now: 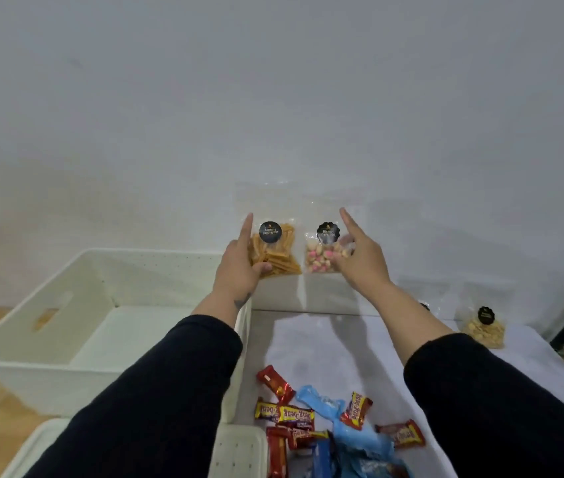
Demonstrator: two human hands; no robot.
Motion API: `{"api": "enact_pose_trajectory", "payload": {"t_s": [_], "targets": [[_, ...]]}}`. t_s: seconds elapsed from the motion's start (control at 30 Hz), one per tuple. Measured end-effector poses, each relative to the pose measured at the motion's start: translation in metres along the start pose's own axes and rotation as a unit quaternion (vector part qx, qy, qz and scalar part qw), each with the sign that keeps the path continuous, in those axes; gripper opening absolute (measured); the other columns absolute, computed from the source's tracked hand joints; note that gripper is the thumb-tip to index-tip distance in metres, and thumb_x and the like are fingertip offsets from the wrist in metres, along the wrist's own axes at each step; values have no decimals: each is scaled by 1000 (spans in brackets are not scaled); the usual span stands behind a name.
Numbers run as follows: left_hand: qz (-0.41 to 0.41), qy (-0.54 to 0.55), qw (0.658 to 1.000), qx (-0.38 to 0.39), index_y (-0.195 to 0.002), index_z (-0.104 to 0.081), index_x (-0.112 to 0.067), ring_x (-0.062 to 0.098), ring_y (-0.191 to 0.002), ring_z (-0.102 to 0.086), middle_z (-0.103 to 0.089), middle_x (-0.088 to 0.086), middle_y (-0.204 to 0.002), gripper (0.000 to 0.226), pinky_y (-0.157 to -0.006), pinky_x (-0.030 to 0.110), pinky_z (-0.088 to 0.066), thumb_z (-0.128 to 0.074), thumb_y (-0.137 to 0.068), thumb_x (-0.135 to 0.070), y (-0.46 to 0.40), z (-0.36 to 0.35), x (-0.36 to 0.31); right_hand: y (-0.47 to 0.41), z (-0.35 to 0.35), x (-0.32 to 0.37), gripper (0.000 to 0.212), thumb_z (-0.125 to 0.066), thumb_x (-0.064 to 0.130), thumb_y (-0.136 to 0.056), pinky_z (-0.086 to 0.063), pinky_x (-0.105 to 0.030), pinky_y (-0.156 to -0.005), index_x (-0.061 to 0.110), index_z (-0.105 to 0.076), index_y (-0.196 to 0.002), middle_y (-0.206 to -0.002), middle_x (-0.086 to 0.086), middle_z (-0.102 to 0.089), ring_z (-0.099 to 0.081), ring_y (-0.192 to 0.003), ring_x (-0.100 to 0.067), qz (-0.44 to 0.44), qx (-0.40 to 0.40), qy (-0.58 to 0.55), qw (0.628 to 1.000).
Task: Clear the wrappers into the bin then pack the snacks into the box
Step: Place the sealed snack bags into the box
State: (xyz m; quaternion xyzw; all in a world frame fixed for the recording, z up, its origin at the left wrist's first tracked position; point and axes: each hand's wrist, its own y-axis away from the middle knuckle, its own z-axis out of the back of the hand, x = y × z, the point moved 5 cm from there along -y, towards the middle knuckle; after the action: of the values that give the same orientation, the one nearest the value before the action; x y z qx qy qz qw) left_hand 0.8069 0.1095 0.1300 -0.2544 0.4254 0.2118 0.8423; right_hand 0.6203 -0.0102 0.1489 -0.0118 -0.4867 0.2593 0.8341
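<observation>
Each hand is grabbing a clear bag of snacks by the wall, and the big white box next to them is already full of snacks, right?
Not quite. In the head view the left hand holds the bag of yellow sticks and the right hand holds the bag of pink and white sweets, but the white box has no snacks in it yet.

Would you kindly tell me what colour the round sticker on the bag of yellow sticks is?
Black round sticker with small pale lettering, seen in the head view.
</observation>
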Motion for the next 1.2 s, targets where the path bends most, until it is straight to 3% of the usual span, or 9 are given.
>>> {"api": "enact_pose_trajectory", "payload": {"t_s": [0.1,0.23,0.43,0.63,0.77,0.87,1.03,1.13,1.2], "targets": [[12,13,999,-43,-151,-13,-33,29,-100,-58,-47,0,-97,97,-95,44,-49,-69,-79,0,-3,58,14,-5,-36,45,83,-67,8,-82,-51,-42,-90,47,-26,-144,-99,5,-53,-51,-83,-15,31,22,-12,999],[42,-8,996,-82,-151,-12,-32,29,-101,-57,-48,5,-106,96,-95,44,-48,-68,-80,-1,-2,134,64,-6,-106,101,82,-66,8,-81,-51,-38,-86,46,-27,-144,-97,6,-52,-51,-85,-14,48,51,-40,997],[151,-64,986,-33,-149,-11,-38,29,-107,-57,-52,14,-120,101,-97,44,-46,-71,-78,2,7,208,181,14,-240,122,84,-62,2,-80,-52,-38,-84,44,-29,-144,-92,6,-50,-52,-83,-15,-1,145,-33,989],[224,-85,970,47,-149,-9,-40,21,-97,-61,-53,18,-129,101,-80,34,-54,-67,-79,5,-4,218,261,22,-337,85,85,-56,-9,-80,-46,-21,-82,36,-29,-147,-130,-5,-54,-55,-109,-21,-71,210,-1,975],[238,-135,959,75,-150,-7,-32,26,-105,-59,-59,12,-118,95,-96,40,-49,-62,-82,6,-10,207,293,24,-374,72,81,-52,-13,-80,-39,-6,-51,31,-33,-144,-92,-2,-49,-51,-78,-15,-126,211,-17,969],[240,-159,954,83,-149,1,-34,29,-108,-58,-59,14,-119,93,-98,45,-47,-54,-84,3,-19,197,302,22,-394,73,74,-49,-14,-79,-37,-13,-47,30,-36,-137,-72,2,-44,-45,-60,-9,-127,201,0,971],[265,-186,943,75,-149,-1,-36,35,-124,-45,-41,18,-137,83,-106,45,-38,-40,-87,3,-27,189,310,20,-401,72,69,-52,-13,-77,-35,-16,-44,28,-36,-131,-67,1,-44,-44,-55,-10,-135,204,26,969],[278,-195,938,68,-151,-7,-34,34,-124,-46,-43,17,-137,80,-102,41,-40,-42,-88,0,-31,191,308,20,-396,75,72,-52,-14,-77,-41,-22,-54,28,-35,-133,-75,1,-48,-48,-62,-12,-145,218,43,964],[293,-194,934,61,-151,-15,-29,34,-119,-51,-47,18,-133,80,-92,36,-46,-48,-85,3,-36,193,298,19,-391,81,73,-55,-12,-78,-46,-29,-69,27,-35,-136,-98,-7,-57,-54,-79,-20,-146,239,56,958]]}}
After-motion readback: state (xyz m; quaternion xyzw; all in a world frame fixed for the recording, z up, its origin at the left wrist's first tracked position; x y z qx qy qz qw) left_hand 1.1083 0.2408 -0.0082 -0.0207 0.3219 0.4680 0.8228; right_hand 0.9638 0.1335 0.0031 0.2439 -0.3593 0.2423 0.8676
